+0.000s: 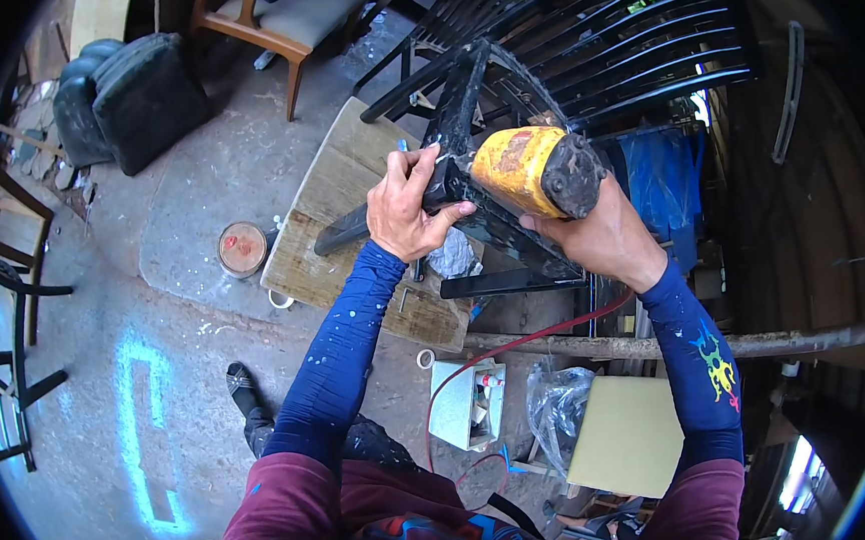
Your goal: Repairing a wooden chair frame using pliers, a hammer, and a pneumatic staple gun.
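A black wooden chair [627,46] with a slatted back lies tipped over on a worn wooden bench [323,212], its legs and rails pointing toward me. My left hand [406,207] is closed round a corner of the chair frame, thumb on the near side and fingers over the top. In my right hand [610,232] is a yellow nail gun [521,168] with a dark, dirty end cap. Its nose is hidden behind the body, close to the corner under my left hand. From near my right wrist a red hose [542,333] trails down.
A pale box [454,406] with small items stands below the bench, beside clear plastic wrapping [554,407] and a yellowish panel [625,437]. A round can [242,248] sits left of the bench. Black cushions [145,104] and other chairs [285,29] stand farther off.
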